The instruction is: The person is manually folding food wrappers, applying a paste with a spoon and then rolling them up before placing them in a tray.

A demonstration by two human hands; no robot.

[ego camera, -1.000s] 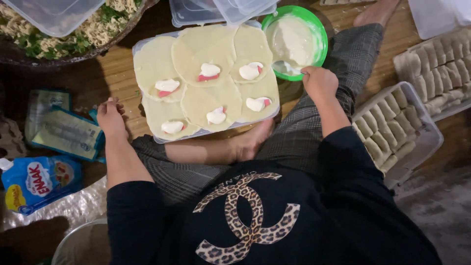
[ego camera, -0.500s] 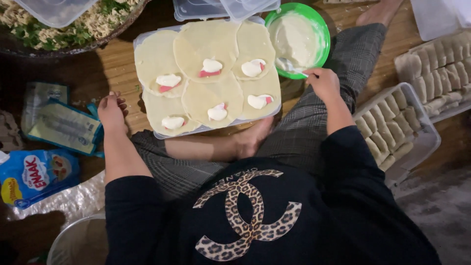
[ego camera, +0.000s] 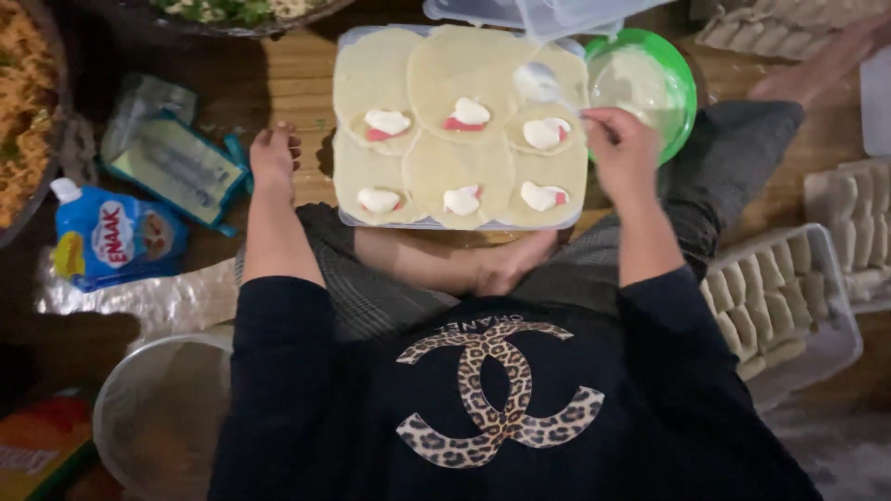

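A white tray [ego camera: 345, 215] lies on the wooden floor in front of my crossed legs. It holds several round, pale dough wrappers [ego camera: 459, 172], each with a dab of white and red filling. My right hand [ego camera: 620, 148] grips a spoon [ego camera: 540, 83] loaded with white cream and holds it over the far right wrapper. A green bowl [ego camera: 685, 79] of white cream stands just right of the tray. My left hand [ego camera: 274, 156] rests flat on the floor at the tray's left edge, fingers apart and holding nothing.
Two clear trays of rolled wrappers [ego camera: 770, 311] [ego camera: 854, 223] sit to my right. On the left lie a blue pouch [ego camera: 111, 237], a plastic packet [ego camera: 176, 167], foil [ego camera: 139, 297] and a dish of noodles [ego camera: 19, 111]. A clear bowl [ego camera: 158, 417] is near my left side.
My right hand has moved left from the green bowl's rim and now holds the cream-laden spoon over the tray. My left hand has stayed in place.
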